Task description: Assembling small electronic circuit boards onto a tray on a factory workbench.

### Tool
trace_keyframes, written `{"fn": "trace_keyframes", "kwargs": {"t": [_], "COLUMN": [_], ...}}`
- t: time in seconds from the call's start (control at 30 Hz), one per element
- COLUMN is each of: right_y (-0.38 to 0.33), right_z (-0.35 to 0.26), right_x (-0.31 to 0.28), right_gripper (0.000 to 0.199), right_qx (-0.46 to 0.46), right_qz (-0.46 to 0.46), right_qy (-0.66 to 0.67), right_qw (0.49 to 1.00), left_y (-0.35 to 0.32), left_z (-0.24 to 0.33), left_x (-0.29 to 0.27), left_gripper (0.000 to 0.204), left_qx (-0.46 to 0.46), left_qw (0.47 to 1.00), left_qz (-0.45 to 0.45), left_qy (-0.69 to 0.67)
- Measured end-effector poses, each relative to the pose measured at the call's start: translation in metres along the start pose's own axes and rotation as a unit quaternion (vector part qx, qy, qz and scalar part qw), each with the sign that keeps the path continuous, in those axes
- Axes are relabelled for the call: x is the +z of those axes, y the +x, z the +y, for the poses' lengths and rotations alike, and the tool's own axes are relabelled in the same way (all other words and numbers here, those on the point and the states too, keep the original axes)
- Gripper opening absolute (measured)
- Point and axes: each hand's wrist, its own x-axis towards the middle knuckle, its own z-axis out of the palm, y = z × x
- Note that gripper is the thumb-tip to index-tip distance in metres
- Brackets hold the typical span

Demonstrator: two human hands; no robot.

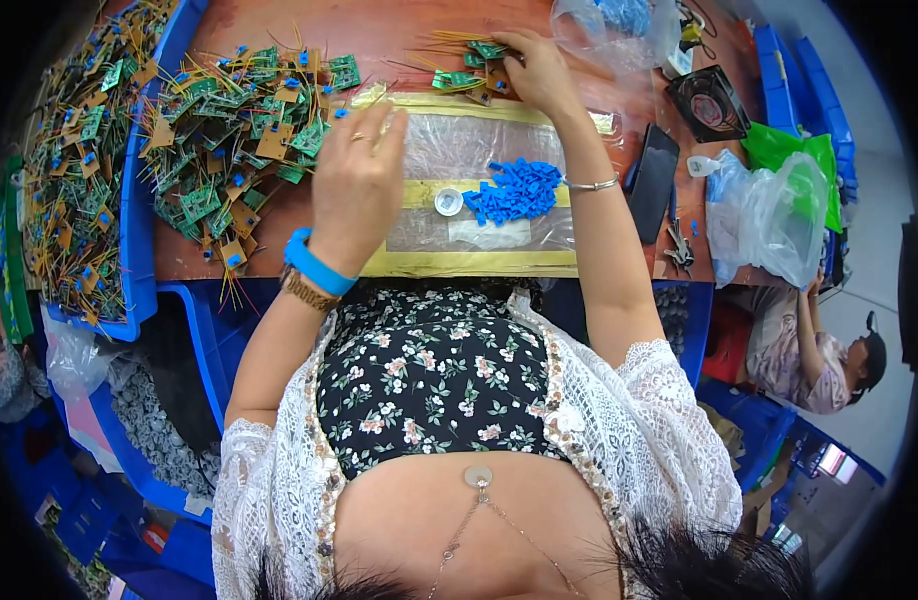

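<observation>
At the far side of the table, my right hand (541, 78) has its fingers closed at the edge of a small green circuit board (489, 48). That board lies with a few other wired boards (459, 80) in a small group. My left hand (359, 170) is over the left edge of the taped clear sheet (429, 140), fingers stretched out and holding nothing I can see. Just left of it lies a large heap of green and brown circuit boards with wires (219, 150). Between my forearms are a pile of small blue plastic parts (519, 190) and a small round white cap (448, 202).
A blue bin (134, 240) of more boards stands at the left. On the right lie a black phone (654, 180), keys (679, 245), a black fan (707, 103) and plastic bags (769, 215). Another person (809, 350) is at the far right.
</observation>
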Motion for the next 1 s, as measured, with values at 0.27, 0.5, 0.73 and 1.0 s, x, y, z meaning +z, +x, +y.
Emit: {"fn": "trace_keyframes", "kwargs": {"t": [0.27,0.5,0.73,1.0], "right_y": [-0.048,-0.075,-0.116,-0.114], "right_z": [-0.066,-0.081,-0.092,-0.106], "right_x": [-0.008,-0.037,-0.034,-0.012], "right_gripper": [0.03,0.025,0.013,0.008], "right_qx": [0.059,0.051,0.044,-0.024], "right_qz": [0.024,0.086,-0.023,0.029], "right_qy": [-0.172,-0.099,-0.027,-0.085], "right_qw": [0.983,0.99,0.998,0.996], "left_y": [0.035,0.04,0.057,0.05], "left_z": [0.021,0.015,0.015,0.013], "left_x": [0.052,0.077,0.049,0.042], "left_gripper": [0.032,0.023,0.024,0.026], "left_qx": [-0.063,-0.082,-0.131,-0.056], "left_qw": [0.97,0.968,0.937,0.953], "left_qz": [-0.164,-0.084,0.052,0.059], "left_qy": [-0.17,-0.221,-0.32,-0.291]}}
